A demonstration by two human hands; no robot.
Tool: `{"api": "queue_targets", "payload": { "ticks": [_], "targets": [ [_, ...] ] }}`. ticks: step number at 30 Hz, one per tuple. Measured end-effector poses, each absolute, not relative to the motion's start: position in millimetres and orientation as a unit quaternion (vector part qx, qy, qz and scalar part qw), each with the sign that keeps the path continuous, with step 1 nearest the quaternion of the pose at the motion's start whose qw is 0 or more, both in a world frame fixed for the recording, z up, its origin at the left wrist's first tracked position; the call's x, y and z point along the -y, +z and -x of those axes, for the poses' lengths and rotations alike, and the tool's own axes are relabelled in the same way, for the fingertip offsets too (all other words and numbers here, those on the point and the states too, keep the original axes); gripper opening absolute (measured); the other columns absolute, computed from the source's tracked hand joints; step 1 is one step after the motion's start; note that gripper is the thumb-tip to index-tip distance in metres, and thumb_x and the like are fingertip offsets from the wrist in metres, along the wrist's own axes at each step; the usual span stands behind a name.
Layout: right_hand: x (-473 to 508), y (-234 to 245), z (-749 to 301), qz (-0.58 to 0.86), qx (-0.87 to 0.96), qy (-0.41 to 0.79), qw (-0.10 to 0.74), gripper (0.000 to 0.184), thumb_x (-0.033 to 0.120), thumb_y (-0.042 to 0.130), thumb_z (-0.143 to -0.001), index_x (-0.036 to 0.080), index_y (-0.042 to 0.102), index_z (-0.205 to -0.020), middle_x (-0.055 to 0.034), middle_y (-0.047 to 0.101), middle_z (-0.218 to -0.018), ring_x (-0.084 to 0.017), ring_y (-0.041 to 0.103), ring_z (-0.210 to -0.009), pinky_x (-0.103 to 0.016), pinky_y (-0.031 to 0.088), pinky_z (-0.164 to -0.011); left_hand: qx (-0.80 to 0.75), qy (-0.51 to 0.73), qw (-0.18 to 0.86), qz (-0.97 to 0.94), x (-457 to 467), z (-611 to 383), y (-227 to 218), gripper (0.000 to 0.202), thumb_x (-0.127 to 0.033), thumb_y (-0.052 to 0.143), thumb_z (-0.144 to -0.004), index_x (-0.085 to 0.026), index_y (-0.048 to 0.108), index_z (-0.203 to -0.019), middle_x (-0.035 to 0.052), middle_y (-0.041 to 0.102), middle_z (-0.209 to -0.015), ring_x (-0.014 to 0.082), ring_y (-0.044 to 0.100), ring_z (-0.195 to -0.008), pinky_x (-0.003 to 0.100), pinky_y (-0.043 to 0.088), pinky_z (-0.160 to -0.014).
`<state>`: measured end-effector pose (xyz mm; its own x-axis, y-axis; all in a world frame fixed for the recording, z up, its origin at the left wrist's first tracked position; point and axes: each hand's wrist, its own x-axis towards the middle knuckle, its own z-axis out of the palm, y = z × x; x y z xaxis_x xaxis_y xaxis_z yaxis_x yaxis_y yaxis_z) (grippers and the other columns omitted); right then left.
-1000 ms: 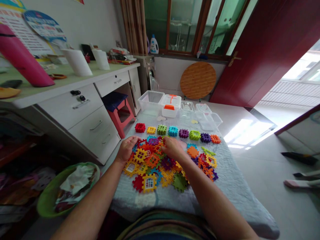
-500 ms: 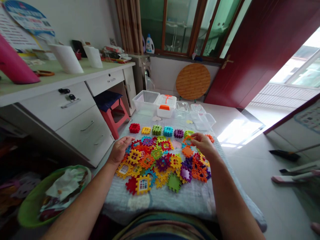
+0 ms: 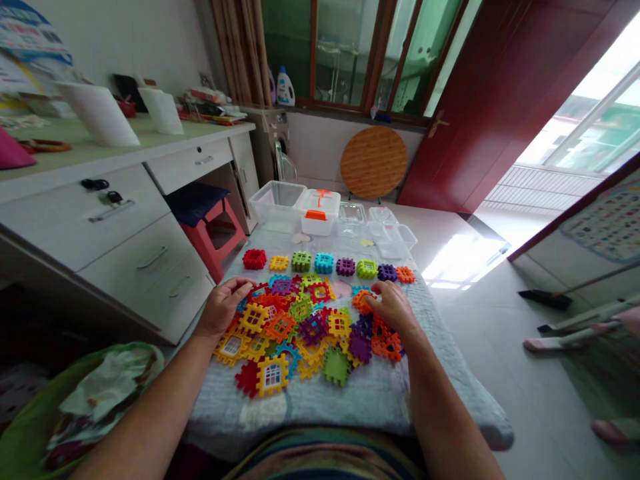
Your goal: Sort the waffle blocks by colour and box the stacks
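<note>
A loose pile of toothed plastic building pieces in many colours covers the middle of the cloth-topped table [image 3: 300, 415]. At the pile's left edge is my left hand [image 3: 223, 307], its thumb and fingers closed together beside a dark red piece [image 3: 259, 289]; whether anything is between them I cannot make out. On the right, my right hand [image 3: 394, 305] is closed with its fingertips on an orange building piece [image 3: 362, 302], low over the pile. Nearer me lie a yellow window piece [image 3: 273, 375] and a flat green piece [image 3: 337, 366].
Behind the pile runs a row of assembled blocks, from a red block [image 3: 255, 259] to an orange block [image 3: 405, 274]. Clear plastic boxes, one with an orange-latched lid [image 3: 320, 200], stand at the far end. A waste basket [image 3: 145, 373] is on the left.
My right hand has lowered the orange piece from above the pile down to it. The left hand stays at the pile's left edge. The view has turned slightly right.
</note>
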<state>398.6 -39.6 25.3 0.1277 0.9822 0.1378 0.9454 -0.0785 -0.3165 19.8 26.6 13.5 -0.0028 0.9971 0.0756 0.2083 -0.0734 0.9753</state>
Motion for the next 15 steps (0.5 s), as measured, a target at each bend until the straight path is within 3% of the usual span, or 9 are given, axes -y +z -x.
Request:
{"api": "queue_targets", "payload": {
  "ticks": [4,15],
  "targets": [
    [46.4,30.3,-389.9,0.726,0.673,0.057,0.13,0.044,0.047,0.068,-0.074,0.018,0.067,-0.106,-0.0096,0.064,-0.096,-0.024,0.056,-0.091,-0.033,0.039,-0.082,-0.531,0.469,0.424,-0.564,-28.2,-19.3,11.5,0.037,-0.05,0.067,-0.069,-0.017,0.069,-0.085,0.0022,0.069,-0.079,0.0207,0.061,-0.075,0.029,0.049,-0.073],
    [50.1,37.2,-367.3,0.762,0.641,0.015,0.09,0.039,0.05,0.06,-0.08,0.018,0.066,-0.101,-0.0123,0.063,-0.096,-0.027,0.057,-0.095,-0.036,0.039,-0.084,-0.524,0.467,0.423,-0.572,-29.8,-17.6,8.7,0.033,-0.046,0.068,-0.07,-0.017,0.069,-0.086,0.0021,0.069,-0.082,0.0199,0.061,-0.078,0.028,0.048,-0.076]
  ]
}}
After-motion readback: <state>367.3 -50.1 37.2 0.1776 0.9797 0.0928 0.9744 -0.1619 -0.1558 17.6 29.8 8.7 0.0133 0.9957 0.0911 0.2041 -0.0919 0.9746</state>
